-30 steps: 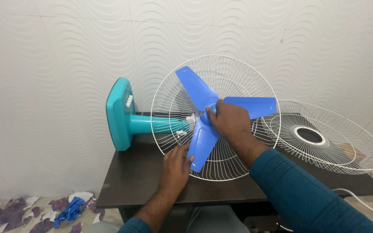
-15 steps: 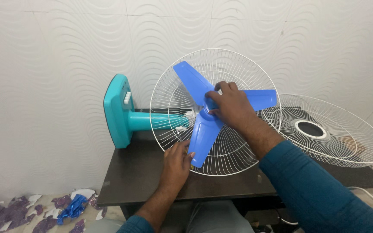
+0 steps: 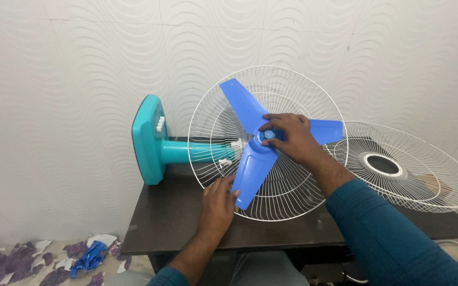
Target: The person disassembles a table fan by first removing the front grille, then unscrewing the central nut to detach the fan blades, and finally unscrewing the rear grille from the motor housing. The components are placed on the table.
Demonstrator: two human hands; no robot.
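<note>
On the dark table [image 3: 176, 222], a fan lies on its side with its teal base [image 3: 147, 140] standing on edge against the patterned wall. From the base, the teal stem [image 3: 194, 152] runs level toward the rear guard [image 3: 292, 196], a round white wire grille standing upright on its rim at the table's front half. The blue three-bladed propeller [image 3: 250, 164] sits in front of the rear guard, centred on it. One blade points up and toward the base, one points away from the base, and one points down toward the table edge.

The right hand [image 3: 292, 139] covers the hub of the propeller. Its fingers [image 3: 275, 117] are curled closed around the small blue cap [image 3: 267, 135] at the hub centre, with the thumb below the cap. The teal sleeve [image 3: 388, 238] of this arm crosses in front of the rear guard's lower rim.

The left hand [image 3: 217, 204] rests at the lower rim of the rear guard, on the base side. Its fingers are bent and closed on the tip of the downward blade, touching the wire rim there.

Beyond the rear guard, on the side away from the base, the front guard [image 3: 414, 182] lies tilted on the table, its dark centre ring facing up. Below the base, crumpled blue and purple scraps [image 3: 80, 257] lie on the floor.
</note>
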